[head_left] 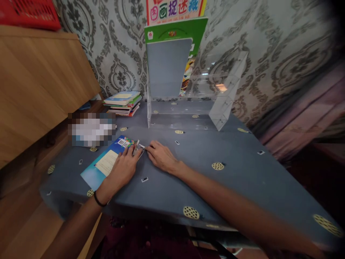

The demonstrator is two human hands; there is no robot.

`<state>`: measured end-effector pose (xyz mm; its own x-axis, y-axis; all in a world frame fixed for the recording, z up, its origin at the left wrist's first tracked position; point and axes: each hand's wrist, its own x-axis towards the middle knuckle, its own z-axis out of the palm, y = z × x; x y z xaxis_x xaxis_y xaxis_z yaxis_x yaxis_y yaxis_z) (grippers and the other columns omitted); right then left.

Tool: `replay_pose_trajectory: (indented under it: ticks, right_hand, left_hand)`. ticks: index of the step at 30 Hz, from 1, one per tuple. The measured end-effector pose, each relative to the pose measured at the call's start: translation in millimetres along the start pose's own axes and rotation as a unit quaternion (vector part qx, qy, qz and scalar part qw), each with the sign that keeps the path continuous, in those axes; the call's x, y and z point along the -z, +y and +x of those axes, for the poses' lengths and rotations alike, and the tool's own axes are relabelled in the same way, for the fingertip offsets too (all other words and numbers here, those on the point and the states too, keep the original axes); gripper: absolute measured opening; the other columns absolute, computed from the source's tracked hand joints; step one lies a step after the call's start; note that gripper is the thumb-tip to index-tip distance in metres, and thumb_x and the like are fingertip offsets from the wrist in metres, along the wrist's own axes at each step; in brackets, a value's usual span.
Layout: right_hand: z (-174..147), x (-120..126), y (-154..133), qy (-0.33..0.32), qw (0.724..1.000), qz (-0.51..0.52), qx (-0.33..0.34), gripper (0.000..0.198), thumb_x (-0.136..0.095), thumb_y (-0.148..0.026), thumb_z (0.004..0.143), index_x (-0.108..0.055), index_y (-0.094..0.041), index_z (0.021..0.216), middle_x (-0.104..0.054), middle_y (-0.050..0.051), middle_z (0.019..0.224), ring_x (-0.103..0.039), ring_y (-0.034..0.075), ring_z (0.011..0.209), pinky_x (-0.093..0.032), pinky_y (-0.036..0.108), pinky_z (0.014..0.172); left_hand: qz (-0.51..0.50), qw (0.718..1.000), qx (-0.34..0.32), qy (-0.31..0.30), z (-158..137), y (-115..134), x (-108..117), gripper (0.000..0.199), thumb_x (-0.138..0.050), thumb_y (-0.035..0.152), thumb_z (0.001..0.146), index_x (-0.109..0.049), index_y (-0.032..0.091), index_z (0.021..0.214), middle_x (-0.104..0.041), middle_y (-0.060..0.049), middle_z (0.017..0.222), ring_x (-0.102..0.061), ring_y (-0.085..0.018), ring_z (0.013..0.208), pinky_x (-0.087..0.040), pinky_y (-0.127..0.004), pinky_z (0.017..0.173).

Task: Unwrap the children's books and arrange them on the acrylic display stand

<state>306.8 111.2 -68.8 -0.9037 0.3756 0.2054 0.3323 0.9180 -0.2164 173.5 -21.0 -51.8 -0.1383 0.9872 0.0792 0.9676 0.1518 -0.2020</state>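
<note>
- Rests left hand (124, 164) on the blue book (104, 162), with fingers bent and a little apart, and with thumb close to a small flat thing (136, 145) by the book's right edge
- Holds right hand (161, 156) just beside that small flat thing, half curled, with fingertips close together
- Cannot tell about a grip in either hand: too small and blurry at the fingertips
- Find the blue book lying flat on the grey tablecloth (164, 194), partly under the left hand
- See at least 2 books already up in the clear book rack (228, 93): a green book (161, 34), and behind it a book with Chinese letters (175, 10)
- See a pile of books (122, 103) too, set down flat to the left of the rack
- Seems partway done, as a guess: books up in the rack, but pile and blue book down flat
- Looks unfinished at the small flat thing, with both hands right there; cannot tell how much is left
</note>
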Motion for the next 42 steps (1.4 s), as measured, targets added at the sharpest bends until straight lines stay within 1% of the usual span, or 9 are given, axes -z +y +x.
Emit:
replay_pose_trajectory:
  ticks: [4, 6, 9, 12, 15, 21, 27, 34, 42]
  right_hand:
    - [0, -4, 3, 0.018, 1.000, 0.020, 0.002, 0.023, -0.049, -0.016, 0.100, -0.067, -0.013, 0.115, -0.060, 0.012, 0.107, -0.057, 0.022, 0.103, -0.047, 0.031, 0.083]
    - [1, -7, 6, 0.029, 0.999, 0.032, 0.001, 0.023, -0.049, -0.016, 0.100, -0.067, -0.014, 0.113, -0.061, 0.011, 0.105, -0.058, 0.021, 0.101, -0.046, 0.031, 0.085]
    - [2, -11, 9, 0.044, 0.998, 0.045, -0.003, 0.025, -0.048, -0.015, 0.100, -0.067, -0.016, 0.115, -0.061, 0.009, 0.104, -0.058, 0.019, 0.097, -0.046, 0.031, 0.085]
    - [2, -12, 11, 0.044, 0.998, 0.052, -0.006, 0.032, -0.048, -0.012, 0.098, -0.064, -0.020, 0.124, -0.060, 0.008, 0.105, -0.057, 0.019, 0.097, -0.046, 0.030, 0.082]
    - [4, -13, 12, 0.025, 0.998, 0.053, -0.004, 0.039, -0.047, -0.010, 0.097, -0.063, -0.024, 0.129, -0.059, 0.008, 0.108, -0.055, 0.020, 0.100, -0.046, 0.031, 0.080]
    - [7, -15, 15, 0.032, 0.998, 0.050, -0.006, 0.028, -0.047, -0.009, 0.097, -0.065, -0.021, 0.115, -0.059, 0.006, 0.103, -0.055, 0.018, 0.095, -0.043, 0.028, 0.076]
    - [6, -15, 17, 0.041, 0.997, 0.063, 0.003, 0.027, -0.046, -0.006, 0.096, -0.064, -0.020, 0.109, -0.060, 0.006, 0.100, -0.054, 0.019, 0.094, -0.043, 0.028, 0.078]
    - [8, -21, 23, 0.072, 0.990, 0.125, 0.010, 0.030, -0.048, 0.001, 0.089, -0.068, -0.019, 0.101, -0.060, 0.004, 0.093, -0.055, 0.017, 0.088, -0.043, 0.027, 0.078]
    - [7, -21, 26, 0.081, 0.979, 0.185, -0.005, 0.039, -0.044, 0.001, 0.090, -0.072, -0.019, 0.108, -0.064, 0.006, 0.095, -0.060, 0.019, 0.091, -0.047, 0.030, 0.085]
  left_hand:
    - [0.016, 1.000, 0.017, -0.012, 2, 2, 5, 0.039, -0.040, 0.009, 0.097, -0.053, 0.010, 0.134, -0.054, -0.020, 0.141, -0.057, -0.030, 0.125, -0.050, -0.043, 0.101]
    - [0.020, 0.999, 0.022, -0.015, 4, 1, 7, 0.038, -0.041, 0.016, 0.100, -0.052, 0.015, 0.137, -0.056, -0.018, 0.137, -0.061, -0.029, 0.118, -0.054, -0.042, 0.094]
    - [0.023, 0.999, 0.019, -0.014, 5, -1, 8, 0.041, -0.040, 0.022, 0.102, -0.050, 0.028, 0.142, -0.057, -0.013, 0.133, -0.063, -0.029, 0.112, -0.057, -0.042, 0.086]
    - [0.027, 0.999, 0.011, -0.016, 4, -1, 7, 0.047, -0.040, 0.019, 0.102, -0.048, 0.037, 0.144, -0.056, -0.012, 0.132, -0.062, -0.030, 0.112, -0.057, -0.043, 0.085]
    - [0.029, 0.999, 0.007, -0.023, 3, 1, 6, 0.055, -0.042, 0.012, 0.098, -0.046, 0.040, 0.146, -0.053, -0.012, 0.134, -0.060, -0.030, 0.114, -0.056, -0.044, 0.087]
    - [0.028, 0.999, 0.009, -0.022, 1, 3, 3, 0.059, -0.044, 0.008, 0.097, -0.043, 0.039, 0.147, -0.050, -0.014, 0.140, -0.056, -0.033, 0.123, -0.053, -0.048, 0.094]
    - [0.009, 1.000, 0.013, 0.002, 1, 1, -6, 0.054, -0.043, 0.005, 0.095, -0.046, 0.027, 0.144, -0.052, -0.017, 0.140, -0.058, -0.032, 0.122, -0.051, -0.048, 0.098]
    - [0.017, 1.000, 0.008, -0.014, 2, 1, -3, 0.065, -0.042, 0.003, 0.094, -0.039, 0.033, 0.151, -0.050, -0.015, 0.142, -0.054, -0.033, 0.125, -0.051, -0.049, 0.096]
    - [0.004, 1.000, 0.004, -0.005, 1, 1, -4, 0.061, -0.040, 0.005, 0.095, -0.043, 0.035, 0.148, -0.050, -0.016, 0.141, -0.053, -0.034, 0.125, -0.050, -0.052, 0.097]
